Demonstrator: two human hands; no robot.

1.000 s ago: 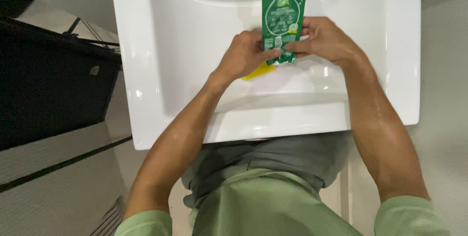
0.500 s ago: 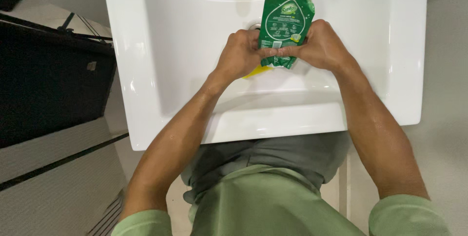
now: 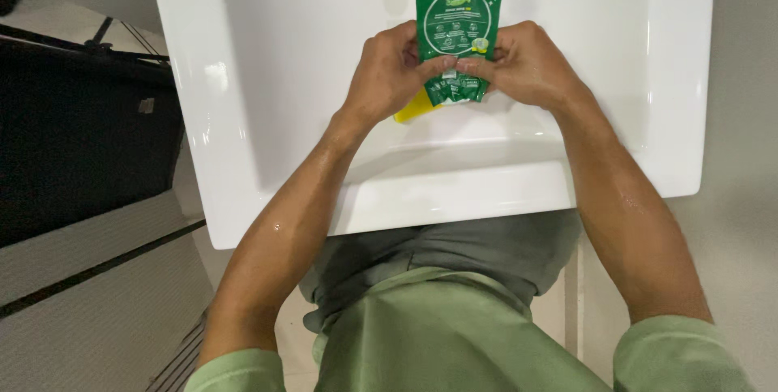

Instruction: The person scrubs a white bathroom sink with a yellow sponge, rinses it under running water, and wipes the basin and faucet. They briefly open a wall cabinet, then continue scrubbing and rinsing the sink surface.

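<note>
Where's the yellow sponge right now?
Head view: the yellow sponge sits in the white sink, under the left hand, beside the green pouch.

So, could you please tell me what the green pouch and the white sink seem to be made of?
Green pouch: probably thin flexible plastic film, glossy; it creases and crumples where the left hand and right hand pinch it. White sink: looks like glazed ceramic or porcelain, smooth and shiny, with bright light reflections along its rim; a cast resin cannot be ruled out.

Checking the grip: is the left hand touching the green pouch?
Touching. The head view shows the left hand with its thumb pressed on the front of the green pouch, opposite the right hand, above the sink.
</note>
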